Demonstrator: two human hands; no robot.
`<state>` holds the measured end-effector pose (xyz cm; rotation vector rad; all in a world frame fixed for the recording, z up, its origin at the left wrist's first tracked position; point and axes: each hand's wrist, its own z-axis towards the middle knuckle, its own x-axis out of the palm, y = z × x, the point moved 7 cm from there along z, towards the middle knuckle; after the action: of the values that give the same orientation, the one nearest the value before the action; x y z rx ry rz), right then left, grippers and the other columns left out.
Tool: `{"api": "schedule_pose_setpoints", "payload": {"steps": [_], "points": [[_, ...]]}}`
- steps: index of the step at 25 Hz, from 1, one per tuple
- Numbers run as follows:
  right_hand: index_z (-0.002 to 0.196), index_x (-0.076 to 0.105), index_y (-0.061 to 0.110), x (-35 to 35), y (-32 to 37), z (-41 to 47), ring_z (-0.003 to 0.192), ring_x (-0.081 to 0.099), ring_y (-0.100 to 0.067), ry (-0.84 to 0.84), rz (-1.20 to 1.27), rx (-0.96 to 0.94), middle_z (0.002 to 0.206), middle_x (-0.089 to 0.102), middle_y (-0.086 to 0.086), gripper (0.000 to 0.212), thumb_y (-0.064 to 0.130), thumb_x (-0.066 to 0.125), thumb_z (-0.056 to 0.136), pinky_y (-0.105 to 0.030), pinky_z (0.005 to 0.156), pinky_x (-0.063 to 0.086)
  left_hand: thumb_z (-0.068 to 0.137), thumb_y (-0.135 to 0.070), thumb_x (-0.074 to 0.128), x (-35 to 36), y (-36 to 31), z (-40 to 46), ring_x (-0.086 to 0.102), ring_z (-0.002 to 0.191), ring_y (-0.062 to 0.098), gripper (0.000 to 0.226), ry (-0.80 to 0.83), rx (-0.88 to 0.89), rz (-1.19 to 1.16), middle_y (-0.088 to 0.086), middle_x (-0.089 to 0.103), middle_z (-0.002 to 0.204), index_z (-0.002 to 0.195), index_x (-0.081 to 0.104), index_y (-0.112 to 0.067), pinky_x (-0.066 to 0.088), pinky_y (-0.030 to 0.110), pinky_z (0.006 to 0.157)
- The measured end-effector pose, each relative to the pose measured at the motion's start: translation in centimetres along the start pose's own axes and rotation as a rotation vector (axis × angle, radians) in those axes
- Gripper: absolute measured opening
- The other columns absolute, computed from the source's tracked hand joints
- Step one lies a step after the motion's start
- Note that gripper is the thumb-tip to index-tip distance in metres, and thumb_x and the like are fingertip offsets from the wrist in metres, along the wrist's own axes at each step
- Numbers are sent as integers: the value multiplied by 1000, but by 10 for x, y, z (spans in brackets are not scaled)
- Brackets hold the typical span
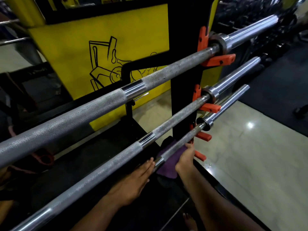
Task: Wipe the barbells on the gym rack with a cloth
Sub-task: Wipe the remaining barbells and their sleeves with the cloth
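Three steel barbells lie across a black rack upright (183,77) on orange hooks: a top barbell (93,112), a middle barbell (166,127) and a lowest barbell (188,137). A purple cloth (168,169) hangs under and around the lowest barbell near its smooth ring. My right hand (185,157) grips the cloth against that bar, fingers wrapped behind it. My left hand (133,182) reaches in just left of the cloth with straight fingers, fingertips close to the bar; whether they touch it is unclear.
Orange hooks (218,60) stick out of the upright toward me. A yellow panel with a black drawing (103,52) stands behind the rack. Glossy pale floor (250,147) lies to the right, dark mat and gym equipment beyond. A bare foot (190,220) shows below.
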<state>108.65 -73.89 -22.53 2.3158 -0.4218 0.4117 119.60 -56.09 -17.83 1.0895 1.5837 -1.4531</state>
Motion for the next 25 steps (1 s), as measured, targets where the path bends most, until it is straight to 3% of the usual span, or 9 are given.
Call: {"api": "schedule_pose_setpoints", "payload": {"steps": [4,7,11,14,16,18,21,23,25], "points": [[87,63,20,-6,60,27,90,64,-27,-115,-24,-95,88,68,-5,24,37,47,90,-35,77,51,109,-30,33,-2,-2,-4,-15,149,-5,62,-19,-12,40,-19,-18,163,161,0,-27,-6,20,122],[100,63,18,-10,43,32,94,65,-29,-18,-64,1,99,69,-10,30,42,50,88,-37,82,51,108,-34,31,1,3,-2,-10,150,-4,61,-10,-27,38,-17,-15,165,161,2,-27,-3,23,123],[115,58,17,-31,22,3,99,65,-32,139,-405,65,113,67,-14,29,35,54,92,-38,80,53,104,-47,18,-2,4,-1,-4,152,0,63,-41,-20,16,-9,-5,167,161,7,-23,4,22,124],[109,61,19,-46,46,-22,94,63,-27,113,-611,-14,110,66,-12,18,30,53,97,-35,74,48,100,-58,7,-5,9,-6,-5,152,0,67,-66,-102,-1,-12,-7,166,160,0,-27,1,19,123],[109,66,19,-49,61,-30,95,65,-28,162,-713,-9,110,69,-11,27,38,58,92,-39,81,50,103,-55,14,-5,13,-7,0,153,4,63,-79,-183,12,-12,-4,165,159,-2,-31,-5,17,121],[110,70,20,-36,71,-35,98,68,-30,275,-835,12,110,72,-10,38,48,66,84,-44,89,53,104,-59,18,-9,16,-10,5,153,8,64,-74,-263,52,-10,0,165,158,-3,-32,-8,19,120],[108,71,9,-4,70,-53,99,70,-35,556,-925,152,105,75,-17,29,30,66,90,-44,92,53,95,-75,15,-24,0,-13,11,152,5,78,-180,-388,-68,-9,8,166,159,6,-31,7,23,124],[111,70,4,18,69,-66,103,70,-33,796,-1035,199,107,75,-18,26,21,64,92,-44,99,52,93,-75,37,-35,-32,-5,28,147,0,79,-389,-436,-290,-10,30,162,158,21,-33,22,18,119],[113,72,9,36,72,-66,107,69,-27,1031,-1179,164,112,74,-14,26,22,66,92,-40,99,51,91,-59,63,-30,-66,10,45,132,-8,70,-547,-477,-483,-16,50,147,151,41,-30,34,15,111]]}}
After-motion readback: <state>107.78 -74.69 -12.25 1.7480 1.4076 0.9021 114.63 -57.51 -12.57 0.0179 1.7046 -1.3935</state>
